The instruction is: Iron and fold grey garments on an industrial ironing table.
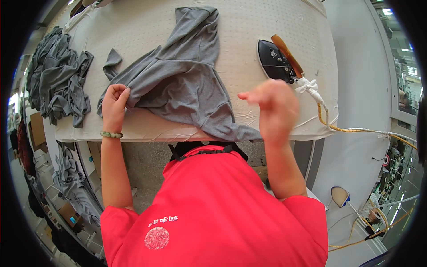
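Observation:
A grey knit garment [191, 84] lies rumpled across the padded pressing table [249, 26], its lower end reaching the near edge. My left hand [116, 99], with a beaded bracelet at the wrist, pinches the garment's left edge between thumb and fingers. My right hand [279, 107] is raised over the table to the right of the garment, apart from it. It is blurred by motion, one digit pointing left, and its other fingers cannot be made out. Just beyond it rests a black iron [273, 60] with a wooden handle [287, 54], which the hand does not grip.
A heap of grey garments [60, 78] sits at the table's left side. White cloth [310, 89] wraps the iron's cord [351, 130], which trails off right. Another iron [340, 196] stands at the lower right among cords. More grey cloth [73, 187] hangs at the lower left.

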